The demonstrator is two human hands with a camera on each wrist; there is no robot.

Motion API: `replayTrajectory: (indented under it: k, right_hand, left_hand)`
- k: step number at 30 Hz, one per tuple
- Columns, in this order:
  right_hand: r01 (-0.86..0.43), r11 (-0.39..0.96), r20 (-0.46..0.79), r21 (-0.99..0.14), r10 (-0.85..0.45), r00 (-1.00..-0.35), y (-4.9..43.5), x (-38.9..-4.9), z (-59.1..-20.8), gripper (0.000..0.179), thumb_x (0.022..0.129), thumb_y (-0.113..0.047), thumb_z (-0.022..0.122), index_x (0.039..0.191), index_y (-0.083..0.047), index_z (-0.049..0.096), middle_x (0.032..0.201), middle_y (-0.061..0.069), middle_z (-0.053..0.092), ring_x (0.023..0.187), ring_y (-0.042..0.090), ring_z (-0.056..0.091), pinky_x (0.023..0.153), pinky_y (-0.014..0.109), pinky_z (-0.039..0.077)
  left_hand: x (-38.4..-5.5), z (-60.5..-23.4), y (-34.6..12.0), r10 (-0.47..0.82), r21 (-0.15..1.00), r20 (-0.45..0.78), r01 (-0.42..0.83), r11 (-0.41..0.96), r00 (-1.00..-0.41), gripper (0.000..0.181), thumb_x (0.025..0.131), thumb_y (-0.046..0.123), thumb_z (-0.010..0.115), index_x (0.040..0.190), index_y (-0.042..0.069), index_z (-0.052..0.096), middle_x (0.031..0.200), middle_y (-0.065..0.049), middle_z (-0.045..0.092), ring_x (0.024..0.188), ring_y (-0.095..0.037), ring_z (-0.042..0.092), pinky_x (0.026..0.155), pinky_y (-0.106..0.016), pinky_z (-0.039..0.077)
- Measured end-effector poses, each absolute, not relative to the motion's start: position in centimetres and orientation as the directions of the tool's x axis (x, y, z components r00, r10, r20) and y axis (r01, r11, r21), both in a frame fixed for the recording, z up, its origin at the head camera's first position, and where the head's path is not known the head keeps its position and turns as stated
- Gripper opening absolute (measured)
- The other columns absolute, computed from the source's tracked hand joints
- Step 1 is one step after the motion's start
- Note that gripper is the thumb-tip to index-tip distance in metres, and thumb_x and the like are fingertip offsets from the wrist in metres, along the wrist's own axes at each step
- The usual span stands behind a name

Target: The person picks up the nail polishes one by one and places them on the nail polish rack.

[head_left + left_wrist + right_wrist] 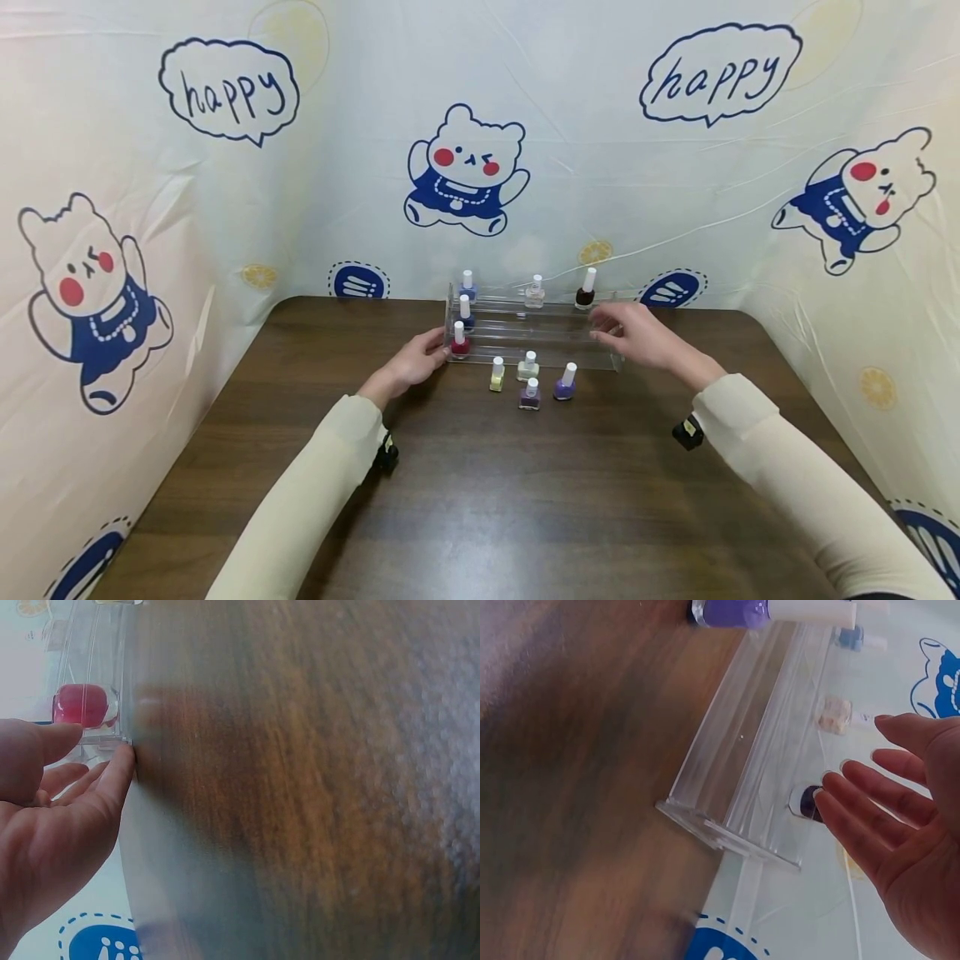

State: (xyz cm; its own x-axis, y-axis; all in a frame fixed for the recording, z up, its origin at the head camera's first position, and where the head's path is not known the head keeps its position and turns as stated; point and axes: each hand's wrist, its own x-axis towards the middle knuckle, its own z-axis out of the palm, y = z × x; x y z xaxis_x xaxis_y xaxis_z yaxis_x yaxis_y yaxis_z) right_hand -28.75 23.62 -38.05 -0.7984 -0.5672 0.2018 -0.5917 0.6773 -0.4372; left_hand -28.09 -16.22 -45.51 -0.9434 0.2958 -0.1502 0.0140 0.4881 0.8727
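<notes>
Backdrop cloth [352,150], pale, bear and "happy" prints, walls in the back and both sides. Table [495,508] dark wood grain, glare toward the near side. Clear tiered rack [540,337] at the far edge, close to the cloth.

Right hand [637,333] at the rack's right end: fingers extended, thumb apart, nothing held; contact with rack, can't tell. Left hand [415,358] at the left end: fingertips touching the lower corner, fingers nearly straight, thumb apart, not clamped.

Step in hand, judged: squaring or steadying the rack, loading about half done. Next move likely calls for a light pinch on a loose bottle's cap, then upright placement without bumping neighbours.

Bottles on rack: top tier blue bottle [468,288], clear bottle [535,294], dark bottle [585,295]; middle, navy bottle [467,316]; bottom, red bottle [460,345]. Upright on table in front: violet bottle [566,384], dark purple bottle [529,397], pale bottle [528,368], yellow bottle [497,378].
</notes>
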Motion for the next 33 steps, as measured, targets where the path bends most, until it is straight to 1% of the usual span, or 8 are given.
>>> replayTrajectory:
  k: [11,19,27,33]
  right_hand:
    - [-0.590,0.655,0.183,-0.473,-0.582,-0.793,23.1,-27.4,-38.8,0.028,0.098,-0.013,0.070,0.122,0.001,0.067,0.114,0.015,0.073,0.102,0.028,0.071,0.088,0.047,0.060]
    - [-0.608,0.614,0.193,-0.503,-0.606,-0.772,22.7,-26.8,-39.3,0.025,0.098,-0.011,0.070,0.120,0.002,0.068,0.112,0.018,0.072,0.099,0.028,0.071,0.086,0.050,0.060]
    - [-0.600,0.586,0.174,-0.544,-0.621,-0.764,21.9,-26.1,-39.6,0.024,0.099,-0.015,0.069,0.119,-0.003,0.069,0.109,0.008,0.073,0.097,0.021,0.070,0.084,0.042,0.061]
    - [-0.618,0.554,0.191,-0.558,-0.639,-0.745,21.6,-25.9,-40.2,0.023,0.098,-0.014,0.070,0.118,-0.003,0.069,0.108,0.008,0.073,0.096,0.019,0.070,0.084,0.043,0.061]
  left_hand:
    - [-28.2,-45.5,-16.2,0.294,0.879,-0.153,0.007,0.478,-0.944,0.056,0.109,0.012,0.047,0.161,0.007,0.028,0.161,-0.020,0.037,0.150,-0.036,0.033,0.123,-0.052,0.026]
    - [-28.3,-45.5,-16.3,0.298,0.882,-0.154,0.004,0.471,-0.942,0.056,0.109,0.012,0.047,0.162,0.008,0.028,0.162,-0.019,0.037,0.150,-0.035,0.034,0.123,-0.051,0.026]
    - [-28.2,-45.5,-16.3,0.303,0.882,-0.153,0.009,0.472,-0.941,0.056,0.109,0.012,0.046,0.162,0.006,0.027,0.161,-0.020,0.037,0.149,-0.036,0.034,0.122,-0.052,0.026]
    - [-28.2,-45.5,-16.3,0.300,0.885,-0.157,0.002,0.466,-0.941,0.056,0.109,0.012,0.047,0.162,0.007,0.028,0.161,-0.019,0.037,0.150,-0.035,0.034,0.123,-0.051,0.026]
